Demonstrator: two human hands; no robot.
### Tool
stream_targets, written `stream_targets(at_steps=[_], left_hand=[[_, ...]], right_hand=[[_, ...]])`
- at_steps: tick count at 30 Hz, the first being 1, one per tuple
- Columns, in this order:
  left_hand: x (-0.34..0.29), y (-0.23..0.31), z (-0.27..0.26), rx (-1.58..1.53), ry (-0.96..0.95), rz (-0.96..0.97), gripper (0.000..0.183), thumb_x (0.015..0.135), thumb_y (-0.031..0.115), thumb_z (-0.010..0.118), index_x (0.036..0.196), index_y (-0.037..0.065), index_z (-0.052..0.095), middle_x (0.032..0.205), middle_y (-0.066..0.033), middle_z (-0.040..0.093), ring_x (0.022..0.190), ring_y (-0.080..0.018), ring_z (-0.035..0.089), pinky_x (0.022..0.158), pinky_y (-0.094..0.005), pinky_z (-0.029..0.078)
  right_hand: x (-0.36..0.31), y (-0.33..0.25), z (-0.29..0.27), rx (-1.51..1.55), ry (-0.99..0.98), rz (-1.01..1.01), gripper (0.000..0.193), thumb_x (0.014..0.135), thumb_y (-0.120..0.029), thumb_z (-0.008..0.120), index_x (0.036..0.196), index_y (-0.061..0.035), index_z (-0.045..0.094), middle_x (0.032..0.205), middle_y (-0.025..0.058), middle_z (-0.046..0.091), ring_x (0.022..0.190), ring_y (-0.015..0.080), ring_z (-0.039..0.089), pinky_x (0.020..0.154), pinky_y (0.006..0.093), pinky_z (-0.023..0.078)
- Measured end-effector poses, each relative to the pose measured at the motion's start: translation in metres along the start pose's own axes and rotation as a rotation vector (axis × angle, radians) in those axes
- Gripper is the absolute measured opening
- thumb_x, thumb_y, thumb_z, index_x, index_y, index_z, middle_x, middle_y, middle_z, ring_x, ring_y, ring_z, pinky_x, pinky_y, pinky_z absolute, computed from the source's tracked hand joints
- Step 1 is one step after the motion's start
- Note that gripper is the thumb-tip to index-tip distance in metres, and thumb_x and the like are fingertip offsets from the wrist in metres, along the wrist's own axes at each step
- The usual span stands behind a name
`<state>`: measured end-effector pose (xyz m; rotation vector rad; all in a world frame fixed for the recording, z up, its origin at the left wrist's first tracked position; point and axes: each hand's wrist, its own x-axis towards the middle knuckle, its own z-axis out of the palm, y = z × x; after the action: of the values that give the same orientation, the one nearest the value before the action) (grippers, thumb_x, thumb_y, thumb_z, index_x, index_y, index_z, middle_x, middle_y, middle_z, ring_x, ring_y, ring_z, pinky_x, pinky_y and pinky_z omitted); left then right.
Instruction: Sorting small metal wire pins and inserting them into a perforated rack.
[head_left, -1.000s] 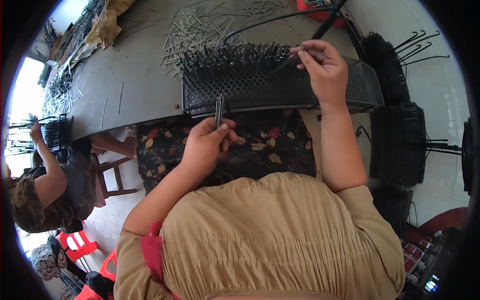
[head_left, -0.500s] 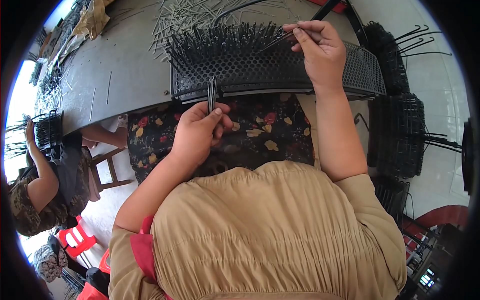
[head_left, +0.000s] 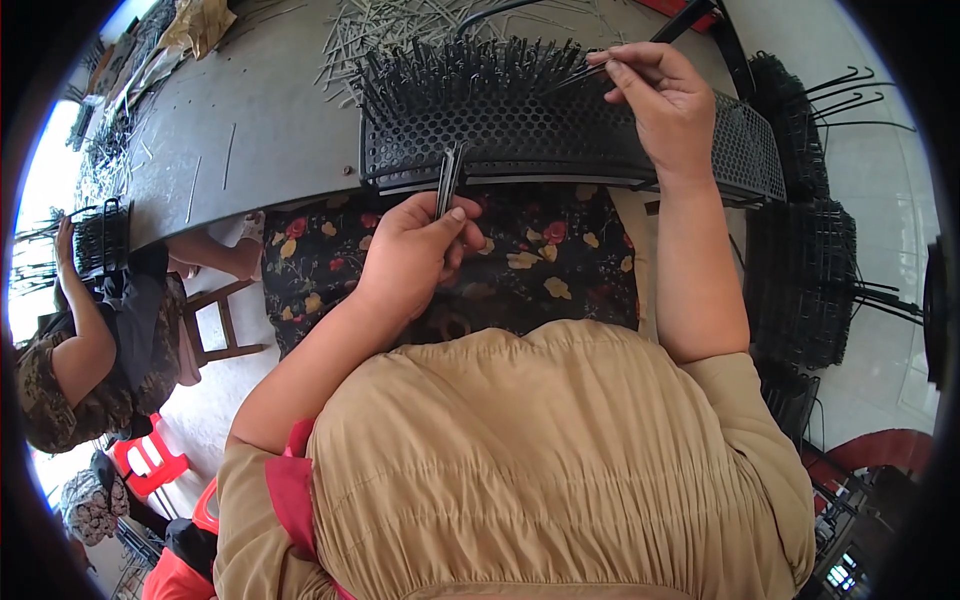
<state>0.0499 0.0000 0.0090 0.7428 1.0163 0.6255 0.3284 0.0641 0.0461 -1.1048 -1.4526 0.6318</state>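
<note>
A black perforated metal rack [head_left: 570, 130] stands at the table's near edge, with many thin dark metal pins [head_left: 455, 75] upright along its left part. My left hand [head_left: 420, 245] is closed round a small bunch of thin metal rods [head_left: 449, 180], whose tips point up in front of the rack's near wall. Above the rack's right part, my right hand [head_left: 672, 108] pinches a thin dark rod [head_left: 583, 74] between thumb and fingers. It slants down to the left, its tip beside the standing pins; whether it touches them I cannot tell.
Loose grey rods [head_left: 375, 40] lie heaped behind the rack on the grey table [head_left: 275, 130]. Black racks with long hooks [head_left: 800, 280] stand at the right. A floral cloth [head_left: 530, 250] covers my lap. Another person [head_left: 90, 340] works at the far left, near a wooden stool [head_left: 225, 325].
The whole view has shifted slightly, so the scene sits further right. The rods in my left hand lean more to the right. My right hand stays near the pins with its rod.
</note>
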Motion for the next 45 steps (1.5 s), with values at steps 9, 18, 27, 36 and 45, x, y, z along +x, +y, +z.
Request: stream_targets(at_steps=[9,18,27,36,45], left_hand=[[0.002,0.004,0.004,-0.139,0.011,0.023,0.02,0.102,0.016,0.045,0.109,0.002,0.058,0.086,-0.0054,0.065,0.066,-0.0093,0.059,0.048,-0.0237,0.045],[0.012,0.0,0.005,-0.398,-0.176,-0.02,0.018,0.103,0.017,0.045,0.108,0.003,0.056,0.092,-0.0066,0.064,0.077,-0.0155,0.065,0.061,-0.0311,0.057],[0.01,0.008,0.018,-0.523,-0.058,-0.042,0.014,0.1,0.014,0.047,0.104,0.003,0.056,0.089,-0.0058,0.063,0.073,-0.0149,0.065,0.058,-0.0297,0.056],[0.006,0.0,0.022,-0.088,-0.089,0.055,0.016,0.101,0.012,0.047,0.107,0.003,0.059,0.079,-0.0024,0.061,0.055,-0.0059,0.045,0.044,-0.0184,0.032],[0.001,0.007,0.022,0.042,-0.022,0.06,0.019,0.101,0.013,0.049,0.11,0.001,0.06,0.084,-0.0052,0.067,0.055,-0.0043,0.046,0.045,-0.0197,0.034]], right_hand=[[-0.051,-0.045,0.036,-0.521,-0.201,-0.73,0.02,0.08,0.007,0.065,0.099,0.0014,0.065,0.104,0.0188,0.07,0.099,0.0299,0.068,0.083,0.034,0.056],[-0.076,-0.029,0.068,-0.3,-0.304,-0.602,0.033,0.066,0.007,0.072,0.098,0.001,0.069,0.107,0.0164,0.07,0.102,0.033,0.067,0.086,0.0394,0.056],[-0.081,-0.043,0.07,-0.245,-0.415,-0.614,0.027,0.068,0.005,0.073,0.094,0.0006,0.068,0.102,0.0145,0.071,0.098,0.0337,0.068,0.085,0.0405,0.054],[-0.074,-0.037,0.061,0.249,-0.123,0.481,0.031,0.089,-0.003,0.066,0.12,0.0001,0.06,0.091,0.0062,0.07,0.082,0.0109,0.067,0.062,0.0206,0.05],[-0.048,-0.022,0.03,0.283,0.171,0.226,0.018,0.091,-0.001,0.063,0.109,0.002,0.062,0.095,0.0138,0.072,0.081,0.0153,0.069,0.063,0.0212,0.053]])
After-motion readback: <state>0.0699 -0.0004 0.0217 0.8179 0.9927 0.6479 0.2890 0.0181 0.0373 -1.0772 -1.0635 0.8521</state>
